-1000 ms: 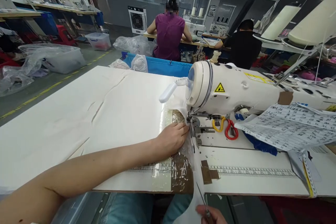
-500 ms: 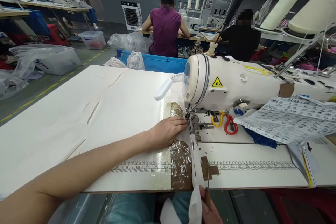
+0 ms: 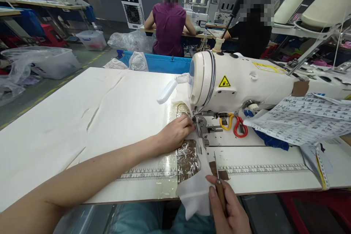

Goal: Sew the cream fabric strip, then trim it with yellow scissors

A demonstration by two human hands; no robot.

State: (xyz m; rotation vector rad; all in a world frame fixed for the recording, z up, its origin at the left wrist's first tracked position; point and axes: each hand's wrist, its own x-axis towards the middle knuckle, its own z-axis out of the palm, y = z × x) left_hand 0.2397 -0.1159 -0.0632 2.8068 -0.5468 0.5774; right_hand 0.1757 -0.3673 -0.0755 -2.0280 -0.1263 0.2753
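Observation:
My left hand [image 3: 177, 132] is closed with bent fingers on white fabric beside the needle area of the white sewing machine [image 3: 236, 80]. What its fingertips pinch is partly hidden. My right hand [image 3: 229, 208], at the front edge of the table, grips an awl [image 3: 220, 192] with a wooden handle, its thin metal tip pointing up and away. Its thumb and forefinger also touch the edge of the white fabric [image 3: 196, 192], which hangs over the front edge and runs up to the presser foot. Brown and clear tape [image 3: 188, 159] lies beneath on the table.
Yellow and red handled scissors [image 3: 240, 128] lie under the machine arm. Handwritten papers [image 3: 301, 119] and a measuring tape [image 3: 321, 170] are at right. A blue cloth bin [image 3: 164, 63] stands behind the table [image 3: 55, 128]. Two people sit at machines farther back.
My right hand has risen from below the table edge with the awl, lifting and spreading the fabric's near end. My left hand's fingers have curled in more. The view has shifted slightly.

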